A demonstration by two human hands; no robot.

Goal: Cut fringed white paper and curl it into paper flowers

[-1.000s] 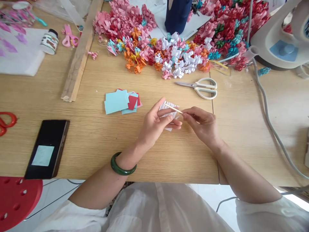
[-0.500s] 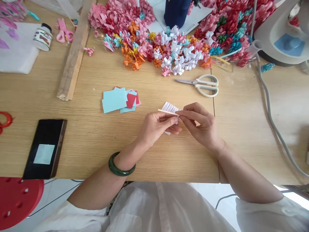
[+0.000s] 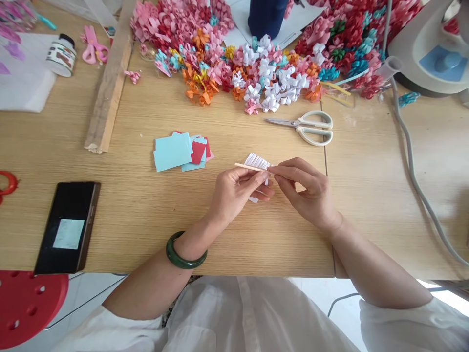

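The left hand (image 3: 234,193) is nearly closed: its thumb and forefinger pinch a thin stick (image 3: 245,166), while the other fingers are loosely bent. The right hand (image 3: 306,186) has its thumb and forefinger almost together at the stick's three o'clock end; if it grips the stick or only touches it, I cannot tell. Probably both hands come to this end so that one can steady while the other makes fine finger work.

The scissors (image 3: 306,128) lie at one o'clock from the hands, and the coloured cards (image 3: 172,150) at ten o'clock, perhaps to be within reach but not in the way. Curled paper flowers (image 3: 271,83) are heaped at twelve o'clock on the tabletop (image 3: 146,210).

The stick is pale, straight and slender, with its free end toward nine o'clock. Beneath it, the white paper (image 3: 256,160) looks cut into narrow strips, partly covered by the left hand.
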